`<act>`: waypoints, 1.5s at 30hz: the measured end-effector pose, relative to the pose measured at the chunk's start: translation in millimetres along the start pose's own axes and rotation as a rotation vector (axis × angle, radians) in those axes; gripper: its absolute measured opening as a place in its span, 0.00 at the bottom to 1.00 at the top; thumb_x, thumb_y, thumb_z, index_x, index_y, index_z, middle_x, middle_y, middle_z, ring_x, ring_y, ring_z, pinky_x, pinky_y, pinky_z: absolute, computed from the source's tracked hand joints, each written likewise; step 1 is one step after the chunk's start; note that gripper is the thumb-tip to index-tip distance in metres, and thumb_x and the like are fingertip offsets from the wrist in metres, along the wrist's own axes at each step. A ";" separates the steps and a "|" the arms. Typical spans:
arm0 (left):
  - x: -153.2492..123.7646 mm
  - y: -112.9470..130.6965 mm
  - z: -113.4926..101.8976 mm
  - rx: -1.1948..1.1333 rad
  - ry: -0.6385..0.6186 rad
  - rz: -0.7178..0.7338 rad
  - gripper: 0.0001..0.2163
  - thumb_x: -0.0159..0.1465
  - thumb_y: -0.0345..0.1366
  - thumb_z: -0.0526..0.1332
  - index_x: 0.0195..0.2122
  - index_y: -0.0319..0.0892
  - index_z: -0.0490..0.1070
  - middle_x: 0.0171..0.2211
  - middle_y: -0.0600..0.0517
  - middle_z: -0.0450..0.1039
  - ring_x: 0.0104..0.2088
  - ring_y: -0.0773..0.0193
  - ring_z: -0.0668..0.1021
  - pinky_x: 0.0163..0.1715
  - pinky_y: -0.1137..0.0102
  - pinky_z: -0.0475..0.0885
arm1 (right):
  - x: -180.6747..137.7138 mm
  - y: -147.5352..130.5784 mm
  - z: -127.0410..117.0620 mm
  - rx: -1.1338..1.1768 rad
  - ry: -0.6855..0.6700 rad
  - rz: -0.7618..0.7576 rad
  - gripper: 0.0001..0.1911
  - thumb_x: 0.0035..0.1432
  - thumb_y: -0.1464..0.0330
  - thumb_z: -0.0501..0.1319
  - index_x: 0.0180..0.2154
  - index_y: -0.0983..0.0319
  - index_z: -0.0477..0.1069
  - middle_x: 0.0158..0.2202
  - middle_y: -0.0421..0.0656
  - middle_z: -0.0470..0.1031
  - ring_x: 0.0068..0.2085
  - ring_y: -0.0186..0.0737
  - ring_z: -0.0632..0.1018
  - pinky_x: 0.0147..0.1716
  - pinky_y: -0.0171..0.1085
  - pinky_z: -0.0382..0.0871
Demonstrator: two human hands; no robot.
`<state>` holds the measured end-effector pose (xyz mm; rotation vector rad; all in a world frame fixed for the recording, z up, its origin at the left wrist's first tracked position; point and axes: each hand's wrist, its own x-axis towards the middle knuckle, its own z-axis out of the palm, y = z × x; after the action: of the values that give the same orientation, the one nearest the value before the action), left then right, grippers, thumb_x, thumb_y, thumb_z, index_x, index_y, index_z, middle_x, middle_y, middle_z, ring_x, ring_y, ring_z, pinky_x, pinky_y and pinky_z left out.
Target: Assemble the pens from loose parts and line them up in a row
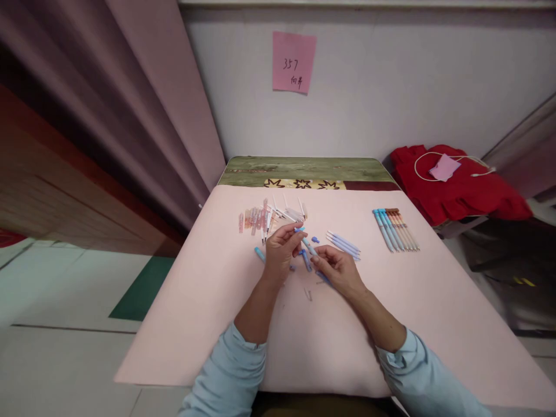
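Between my two hands is a light-blue pen [308,245], held at a slant above the table. My left hand [282,248] pinches its upper end, where a bright blue piece shows. The fingers of my right hand [337,269] close on its lower end. Below the pen lie a blue pen part [306,262] and small metal springs [308,294]. A small blue cap [315,239] sits just beyond. To the right of it are several pale blue pen barrels with white tips [344,245]. A turquoise piece [259,253] is partly hidden by my left hand.
Clear patterned pen tubes [254,219] and white refills [284,213] lie loosely at the back left. A neat row of blue and brown pens [394,230] is at the right. Pink sheeting [195,324] covers the table. Red cloth [460,194] with a white cable stands beyond.
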<state>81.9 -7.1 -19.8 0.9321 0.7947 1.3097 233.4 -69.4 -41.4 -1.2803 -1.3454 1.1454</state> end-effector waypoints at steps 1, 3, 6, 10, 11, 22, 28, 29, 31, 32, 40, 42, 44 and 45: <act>-0.6 0.6 0.5 0.010 -0.006 0.011 0.17 0.53 0.39 0.71 0.42 0.40 0.78 0.25 0.53 0.74 0.18 0.75 0.66 0.16 0.76 0.56 | 0.0 -1.2 -0.2 0.014 0.005 0.002 0.16 0.59 0.56 0.63 0.40 0.62 0.75 0.26 0.40 0.74 0.26 0.34 0.71 0.27 0.33 0.65; -1.4 1.3 0.8 0.033 -0.008 0.026 0.18 0.52 0.39 0.72 0.44 0.40 0.77 0.25 0.54 0.74 0.18 0.75 0.66 0.15 0.76 0.56 | 0.0 -2.1 -0.4 0.047 0.008 0.008 0.16 0.58 0.56 0.64 0.39 0.63 0.75 0.26 0.40 0.74 0.26 0.34 0.71 0.27 0.33 0.65; -1.0 1.3 -0.1 0.054 0.012 0.043 0.20 0.53 0.39 0.72 0.46 0.40 0.76 0.25 0.54 0.75 0.17 0.74 0.66 0.15 0.76 0.57 | -0.5 -0.8 0.2 0.064 0.005 0.006 0.16 0.58 0.56 0.64 0.39 0.63 0.75 0.27 0.40 0.74 0.26 0.34 0.71 0.26 0.33 0.64; 0.7 0.1 -2.1 0.021 0.029 -0.042 0.20 0.53 0.40 0.71 0.45 0.39 0.74 0.28 0.51 0.77 0.17 0.74 0.67 0.15 0.76 0.57 | -1.3 0.1 0.8 0.130 0.057 0.032 0.17 0.57 0.56 0.66 0.40 0.62 0.76 0.26 0.40 0.74 0.25 0.33 0.71 0.25 0.32 0.64; 0.8 -0.5 -2.3 0.007 0.019 -0.081 0.19 0.53 0.40 0.71 0.43 0.38 0.74 0.29 0.50 0.77 0.18 0.74 0.68 0.15 0.76 0.58 | -1.3 -0.3 0.8 0.162 0.066 0.042 0.17 0.57 0.55 0.66 0.40 0.62 0.76 0.26 0.40 0.74 0.25 0.32 0.70 0.25 0.32 0.65; -1.3 -6.9 -1.7 -0.127 -0.123 -0.318 0.17 0.51 0.37 0.72 0.41 0.36 0.76 0.33 0.47 0.78 0.22 0.73 0.71 0.20 0.76 0.62 | -0.1 -2.6 -0.9 0.396 -0.030 0.186 0.21 0.61 0.51 0.61 0.37 0.64 0.76 0.18 0.36 0.66 0.17 0.27 0.61 0.18 0.30 0.53; -4.7 0.0 -0.8 -0.174 -0.134 -0.388 0.17 0.52 0.37 0.72 0.42 0.36 0.76 0.38 0.43 0.79 0.22 0.74 0.69 0.21 0.75 0.64 | -3.2 -14.6 -1.1 0.547 -0.209 0.329 0.23 0.58 0.50 0.62 0.38 0.64 0.77 0.20 0.37 0.67 0.17 0.28 0.63 0.17 0.31 0.55; -5.2 1.0 -0.5 -0.166 -0.126 -0.385 0.17 0.52 0.37 0.72 0.40 0.36 0.76 0.37 0.43 0.79 0.21 0.74 0.68 0.20 0.75 0.62 | -4.0 -16.6 -1.5 0.560 -0.234 0.343 0.23 0.58 0.50 0.63 0.38 0.64 0.77 0.20 0.37 0.67 0.17 0.28 0.63 0.17 0.31 0.56; -5.8 2.5 -0.1 -0.131 -0.111 -0.369 0.15 0.51 0.37 0.72 0.37 0.36 0.76 0.34 0.45 0.79 0.19 0.76 0.65 0.17 0.77 0.58 | -5.1 -18.5 -2.4 0.553 -0.266 0.352 0.23 0.57 0.50 0.63 0.37 0.64 0.77 0.21 0.38 0.69 0.18 0.28 0.64 0.18 0.30 0.57; -6.0 2.8 0.0 -0.111 -0.105 -0.360 0.14 0.51 0.37 0.72 0.36 0.36 0.76 0.33 0.46 0.79 0.18 0.76 0.64 0.16 0.77 0.56 | -5.3 -18.4 -2.9 0.537 -0.270 0.346 0.22 0.57 0.50 0.63 0.36 0.64 0.77 0.21 0.38 0.69 0.18 0.28 0.64 0.18 0.30 0.58; -6.6 -4.3 4.4 -0.075 -0.036 -0.304 0.12 0.50 0.38 0.72 0.30 0.37 0.74 0.27 0.49 0.78 0.17 0.77 0.64 0.15 0.78 0.53 | -3.1 -8.1 -3.7 0.319 -0.081 0.243 0.20 0.46 0.56 0.74 0.28 0.63 0.70 0.21 0.38 0.72 0.21 0.30 0.68 0.21 0.31 0.60; -6.3 -5.1 6.0 -0.087 -0.017 -0.301 0.13 0.50 0.38 0.72 0.31 0.37 0.74 0.29 0.48 0.78 0.17 0.77 0.65 0.16 0.78 0.55 | -3.0 -8.5 -4.1 0.282 -0.022 0.197 0.20 0.48 0.55 0.72 0.29 0.62 0.70 0.21 0.37 0.70 0.21 0.30 0.66 0.22 0.31 0.59; -5.6 -4.9 6.7 -0.099 -0.008 -0.300 0.13 0.50 0.37 0.73 0.32 0.37 0.74 0.30 0.48 0.79 0.18 0.77 0.66 0.16 0.78 0.56 | -3.1 -9.1 -4.9 0.261 -0.018 0.173 0.21 0.55 0.50 0.66 0.31 0.62 0.72 0.20 0.36 0.68 0.21 0.30 0.65 0.22 0.32 0.57; -5.2 -4.5 6.7 -0.105 -0.003 -0.299 0.13 0.50 0.37 0.73 0.33 0.37 0.74 0.31 0.48 0.79 0.18 0.77 0.66 0.16 0.78 0.56 | -3.2 -9.2 -5.4 0.255 -0.038 0.182 0.23 0.58 0.48 0.62 0.33 0.63 0.73 0.19 0.36 0.66 0.21 0.31 0.64 0.21 0.32 0.56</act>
<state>89.2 -13.1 -21.2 0.7014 0.8205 1.0771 237.7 -72.6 -31.7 -1.2162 -1.0851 1.4245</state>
